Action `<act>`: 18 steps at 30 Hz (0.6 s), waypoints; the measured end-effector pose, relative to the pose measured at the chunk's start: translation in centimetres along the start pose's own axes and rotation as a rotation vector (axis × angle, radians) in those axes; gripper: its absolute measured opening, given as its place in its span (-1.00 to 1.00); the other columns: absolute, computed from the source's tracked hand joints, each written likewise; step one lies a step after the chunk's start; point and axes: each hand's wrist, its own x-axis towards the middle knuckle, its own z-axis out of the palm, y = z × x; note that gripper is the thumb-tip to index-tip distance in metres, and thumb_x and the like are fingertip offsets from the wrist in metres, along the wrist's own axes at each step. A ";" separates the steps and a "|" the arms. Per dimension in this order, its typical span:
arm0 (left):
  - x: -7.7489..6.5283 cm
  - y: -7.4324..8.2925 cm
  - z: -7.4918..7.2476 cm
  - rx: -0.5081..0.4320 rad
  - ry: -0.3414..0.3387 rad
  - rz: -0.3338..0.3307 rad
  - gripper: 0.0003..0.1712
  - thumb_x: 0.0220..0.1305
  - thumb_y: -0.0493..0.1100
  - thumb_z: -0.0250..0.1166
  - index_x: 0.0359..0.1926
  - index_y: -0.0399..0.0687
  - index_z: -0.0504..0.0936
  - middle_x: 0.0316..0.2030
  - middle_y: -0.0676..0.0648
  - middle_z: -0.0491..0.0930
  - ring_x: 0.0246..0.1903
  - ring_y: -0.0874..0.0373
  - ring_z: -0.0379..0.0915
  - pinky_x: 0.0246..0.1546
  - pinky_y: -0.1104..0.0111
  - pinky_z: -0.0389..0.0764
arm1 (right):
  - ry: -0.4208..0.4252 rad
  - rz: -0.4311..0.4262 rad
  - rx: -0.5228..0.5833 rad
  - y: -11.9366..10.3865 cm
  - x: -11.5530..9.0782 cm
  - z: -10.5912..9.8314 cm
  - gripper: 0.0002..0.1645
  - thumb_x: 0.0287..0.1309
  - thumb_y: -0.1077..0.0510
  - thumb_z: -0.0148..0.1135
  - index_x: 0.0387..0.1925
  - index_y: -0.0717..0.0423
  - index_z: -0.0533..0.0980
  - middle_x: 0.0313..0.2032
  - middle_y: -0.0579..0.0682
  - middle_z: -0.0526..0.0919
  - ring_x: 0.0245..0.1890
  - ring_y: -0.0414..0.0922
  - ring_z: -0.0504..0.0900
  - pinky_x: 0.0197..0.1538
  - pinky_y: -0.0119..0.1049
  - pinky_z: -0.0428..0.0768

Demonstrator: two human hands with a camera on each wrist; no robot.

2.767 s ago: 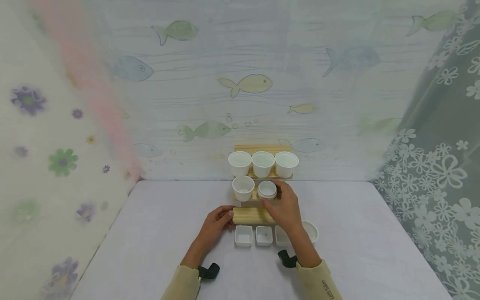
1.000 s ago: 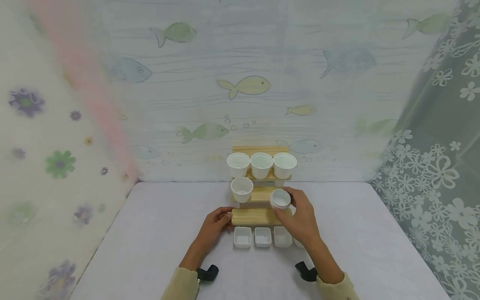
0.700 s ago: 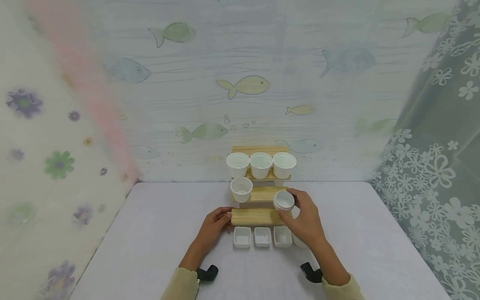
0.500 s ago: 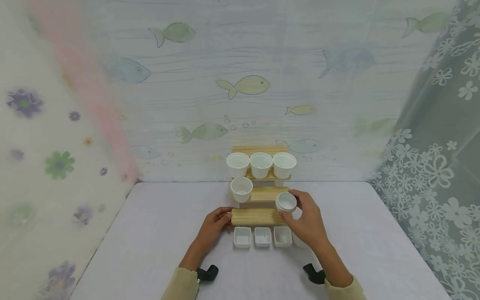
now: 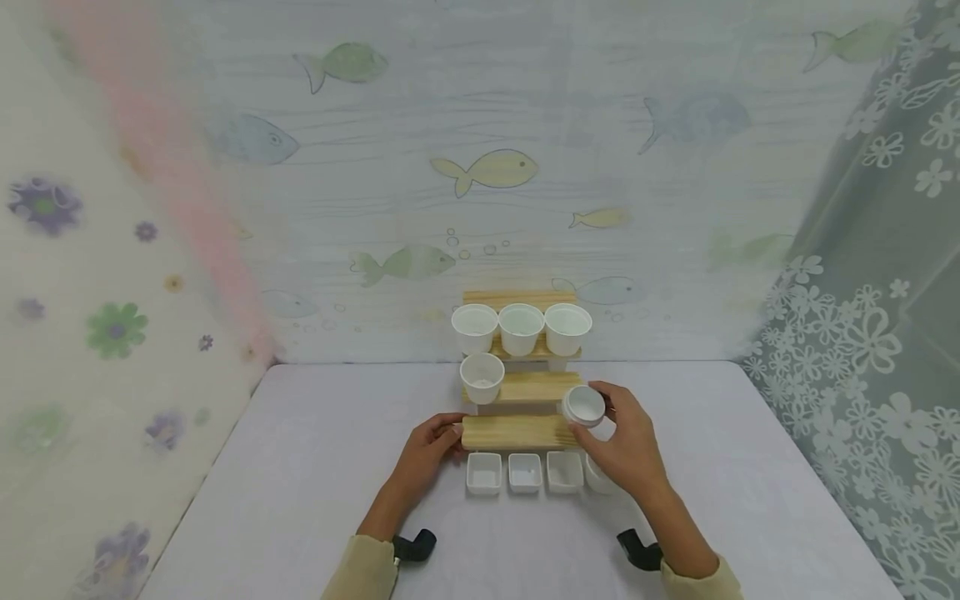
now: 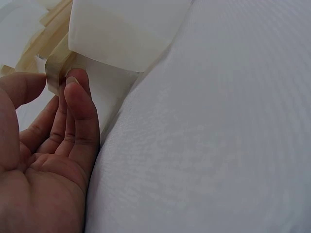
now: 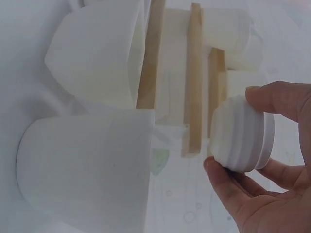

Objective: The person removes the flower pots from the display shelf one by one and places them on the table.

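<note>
My right hand holds a small white round cup by its sides, between thumb and fingers. Ribbed walls show on this cup in the right wrist view, where it is clear of the boards. It overlaps the right end of the stepped wooden stand in the head view. At the stand's left end, my left hand grips the lowest board; the left wrist view has the thumb on one side of the board's end and the fingertips on the other.
Three white cups stand on the top step, and one white cup sits at the middle step's left. Before the stand are several white containers, some square; a round one is partly behind my right hand. A fish-patterned backdrop rises behind the table.
From the middle step, my right hand has carried the cup rightward and a little nearer to me, to the stand's right end. My left hand keeps its grip on the lowest board.
</note>
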 end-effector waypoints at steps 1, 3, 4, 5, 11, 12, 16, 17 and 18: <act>0.0 0.0 0.0 0.001 0.000 -0.002 -0.63 0.60 -0.08 0.25 0.29 -0.12 0.62 -0.14 -0.15 0.72 -0.19 0.06 0.64 -0.22 0.37 0.68 | 0.000 0.002 0.000 0.0 0.0 -0.1 -0.16 0.09 0.25 0.63 0.34 0.32 0.42 0.23 0.26 0.57 0.23 0.19 0.64 0.25 0.04 0.62; -0.1 0.1 0.1 0.002 0.001 -0.004 -0.63 0.60 -0.08 0.25 0.28 -0.12 0.62 -0.14 -0.14 0.72 -0.19 0.06 0.64 -0.21 0.37 0.68 | 0.000 0.006 0.004 0.2 -0.1 -0.3 -0.16 0.09 0.26 0.63 0.34 0.32 0.41 0.23 0.25 0.56 0.23 0.18 0.63 0.26 0.03 0.62; -0.1 0.1 0.1 0.002 0.003 -0.006 -0.63 0.60 -0.08 0.25 0.28 -0.12 0.62 -0.14 -0.14 0.72 -0.19 0.05 0.64 -0.21 0.37 0.68 | 0.000 0.006 0.004 0.2 -0.1 -0.3 -0.16 0.09 0.26 0.63 0.34 0.32 0.41 0.23 0.24 0.56 0.23 0.18 0.63 0.26 0.03 0.62; -0.1 0.1 0.1 0.002 0.004 -0.006 -0.63 0.60 -0.08 0.25 0.28 -0.12 0.63 -0.14 -0.15 0.72 -0.19 0.05 0.64 -0.21 0.37 0.68 | 0.000 0.006 0.003 0.3 -0.1 -0.4 -0.16 0.09 0.26 0.63 0.35 0.32 0.41 0.22 0.24 0.56 0.23 0.18 0.63 0.26 0.03 0.62; -0.2 0.2 0.1 -0.010 0.002 0.008 -0.63 0.60 -0.09 0.25 0.27 -0.15 0.62 -0.16 -0.15 0.71 -0.21 0.06 0.63 -0.22 0.37 0.67 | -0.003 0.007 -0.001 0.7 -0.3 -0.7 -0.16 0.08 0.27 0.63 0.34 0.33 0.41 0.20 0.24 0.56 0.21 0.18 0.63 0.25 0.07 0.62; -0.2 0.2 0.1 -0.011 0.001 0.010 -0.63 0.60 -0.10 0.24 0.27 -0.16 0.62 -0.17 -0.15 0.71 -0.21 0.06 0.63 -0.22 0.37 0.67 | -0.002 0.008 -0.003 0.8 -0.4 -0.7 -0.16 0.08 0.27 0.63 0.34 0.33 0.41 0.20 0.24 0.56 0.22 0.19 0.63 0.25 0.07 0.62; -0.1 0.2 0.1 -0.012 0.000 0.008 -0.63 0.60 -0.09 0.24 0.27 -0.16 0.62 -0.17 -0.14 0.71 -0.22 0.07 0.63 -0.22 0.38 0.67 | 0.006 0.000 -0.024 1.3 -0.5 -0.9 -0.17 0.09 0.26 0.63 0.34 0.33 0.41 0.20 0.24 0.56 0.21 0.19 0.64 0.23 0.07 0.63; -0.1 0.2 0.1 -0.012 -0.001 0.006 -0.63 0.60 -0.09 0.24 0.27 -0.15 0.62 -0.17 -0.14 0.71 -0.21 0.07 0.63 -0.22 0.38 0.67 | 0.010 -0.005 -0.028 1.4 -0.6 -1.0 -0.16 0.08 0.27 0.63 0.33 0.34 0.41 0.20 0.25 0.56 0.20 0.19 0.64 0.22 0.08 0.64; -0.1 0.2 0.1 -0.011 -0.001 0.005 -0.63 0.60 -0.09 0.24 0.27 -0.15 0.62 -0.16 -0.14 0.71 -0.21 0.07 0.63 -0.22 0.38 0.67 | 0.014 -0.010 -0.030 1.4 -0.6 -1.1 -0.16 0.08 0.27 0.63 0.33 0.34 0.41 0.19 0.25 0.56 0.20 0.20 0.64 0.22 0.08 0.64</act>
